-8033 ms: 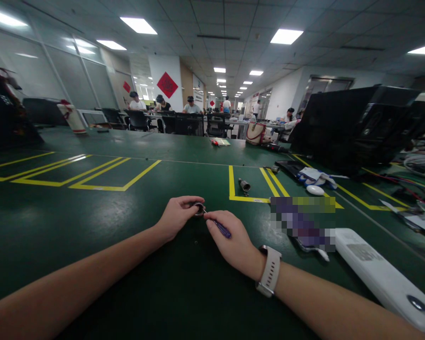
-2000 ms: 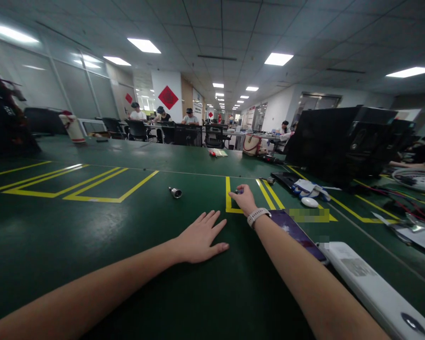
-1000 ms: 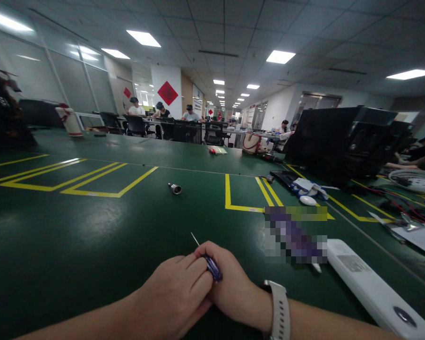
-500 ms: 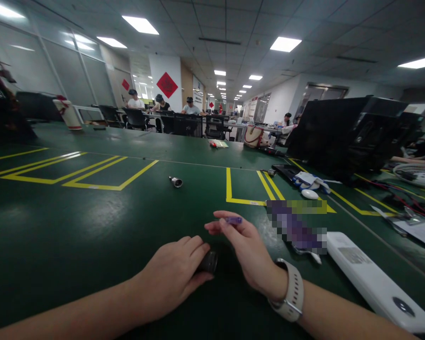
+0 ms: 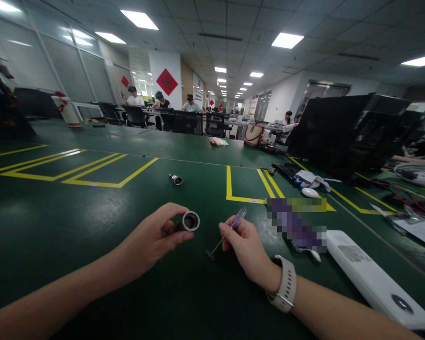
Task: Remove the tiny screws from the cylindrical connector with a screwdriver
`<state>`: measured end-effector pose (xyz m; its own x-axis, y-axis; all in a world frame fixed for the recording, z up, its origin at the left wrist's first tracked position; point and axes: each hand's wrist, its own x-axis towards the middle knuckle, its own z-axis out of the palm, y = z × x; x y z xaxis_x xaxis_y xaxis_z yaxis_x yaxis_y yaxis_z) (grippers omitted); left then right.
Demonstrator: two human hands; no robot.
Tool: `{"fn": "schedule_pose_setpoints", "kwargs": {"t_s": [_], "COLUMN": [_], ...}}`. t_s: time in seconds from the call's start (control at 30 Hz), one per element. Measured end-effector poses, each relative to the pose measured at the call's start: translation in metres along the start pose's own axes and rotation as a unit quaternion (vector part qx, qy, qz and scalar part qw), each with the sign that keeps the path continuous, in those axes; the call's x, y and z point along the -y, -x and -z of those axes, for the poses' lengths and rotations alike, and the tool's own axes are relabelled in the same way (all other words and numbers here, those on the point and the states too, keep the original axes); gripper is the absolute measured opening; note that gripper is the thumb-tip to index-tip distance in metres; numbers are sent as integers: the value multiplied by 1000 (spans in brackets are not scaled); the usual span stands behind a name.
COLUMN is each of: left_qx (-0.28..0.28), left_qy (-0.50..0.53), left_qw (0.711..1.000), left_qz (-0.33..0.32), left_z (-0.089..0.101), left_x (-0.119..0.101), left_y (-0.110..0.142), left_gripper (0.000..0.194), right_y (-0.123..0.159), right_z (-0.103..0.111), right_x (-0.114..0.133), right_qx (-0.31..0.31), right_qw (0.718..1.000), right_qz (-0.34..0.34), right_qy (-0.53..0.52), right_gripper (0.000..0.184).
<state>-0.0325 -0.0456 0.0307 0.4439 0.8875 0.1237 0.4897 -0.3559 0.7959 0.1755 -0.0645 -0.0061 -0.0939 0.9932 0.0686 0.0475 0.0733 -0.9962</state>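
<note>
My left hand grips a dark metal cylinder between thumb and fingers, its round open end facing me. In my right hand is a screwdriver with a clear purple handle, its thin shaft slanting down to the left. By the shaft's tip, several small rings or nuts lie on the green table; whether the tip touches them I cannot tell. Farther back, a second metal part, cylindrical with a narrow tip, lies on its side.
To the right lie a partly blurred purple item and a long white device. Behind them are a white oval object, gloves and a black box. Yellow tape marks the table. People sit at desks beyond.
Since half a second ago, my left hand has lifted and turned the metal cylinder towards me. My right hand has swung the screwdriver tip down. Small rings now show on the table.
</note>
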Motion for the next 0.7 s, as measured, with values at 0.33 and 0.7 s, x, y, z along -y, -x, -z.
{"fn": "schedule_pose_setpoints", "kwargs": {"t_s": [0.33,0.7], "left_qx": [17,3], "left_qy": [191,235], "left_qw": [977,962], "left_qz": [93,139], "left_z": [0,-1], "left_x": [2,-3], "left_y": [-4,-3], "left_gripper": [32,45], "right_y": [-1,6], "right_z": [-1,-7], "right_x": [1,5], "right_qx": [-18,-15], "right_qw": [998,972], "right_qz": [19,116], "right_qy": [65,204], "right_gripper": [24,20]}}
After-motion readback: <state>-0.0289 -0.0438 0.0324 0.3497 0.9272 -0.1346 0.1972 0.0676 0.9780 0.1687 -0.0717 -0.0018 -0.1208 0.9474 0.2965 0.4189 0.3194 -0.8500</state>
